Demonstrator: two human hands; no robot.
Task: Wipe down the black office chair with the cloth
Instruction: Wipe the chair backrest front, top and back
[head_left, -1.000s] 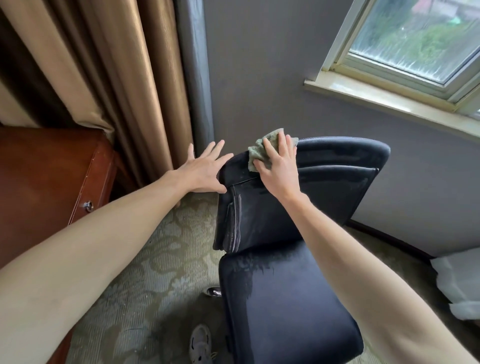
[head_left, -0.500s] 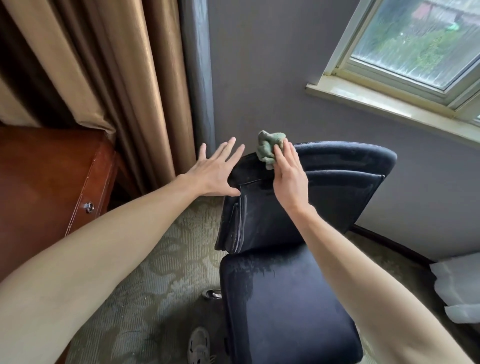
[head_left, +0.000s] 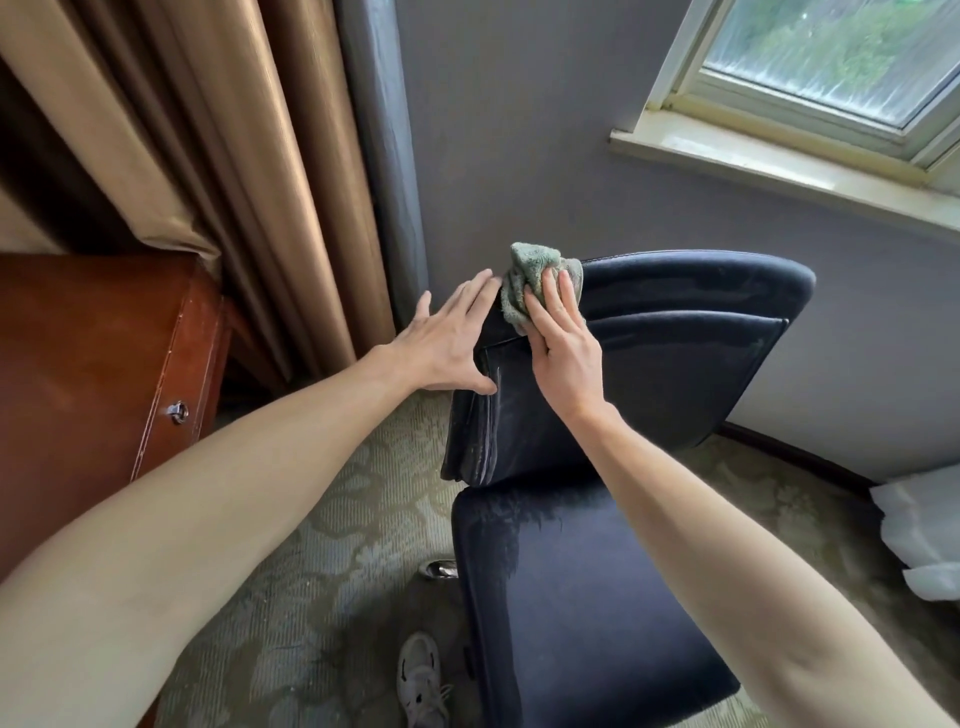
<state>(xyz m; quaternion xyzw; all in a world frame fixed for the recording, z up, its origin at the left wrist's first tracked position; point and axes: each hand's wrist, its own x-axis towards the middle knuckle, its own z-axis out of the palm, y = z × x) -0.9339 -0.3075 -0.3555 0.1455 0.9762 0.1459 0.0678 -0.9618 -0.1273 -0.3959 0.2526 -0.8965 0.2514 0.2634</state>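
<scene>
Head view: the black office chair (head_left: 649, 374) is by the wall, seat front pointed at the wearer, backrest top run left-right. It could be swivelled away if the flat, straight-fingered left hand (head_left: 441, 348) bracing its left corner slips. Under the straight fingers of the right hand (head_left: 563, 353) the bunched cloth (head_left: 530, 270) is pressed on that corner, not pinched, so it could be pushed off behind.

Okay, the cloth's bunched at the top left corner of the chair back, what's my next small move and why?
Probably slide the cloth rightward along the backrest's top edge. Your right hand presses it flat at the left corner, your left hand braces the backrest's side, and pale dusty streaks show further right along that edge.
</scene>
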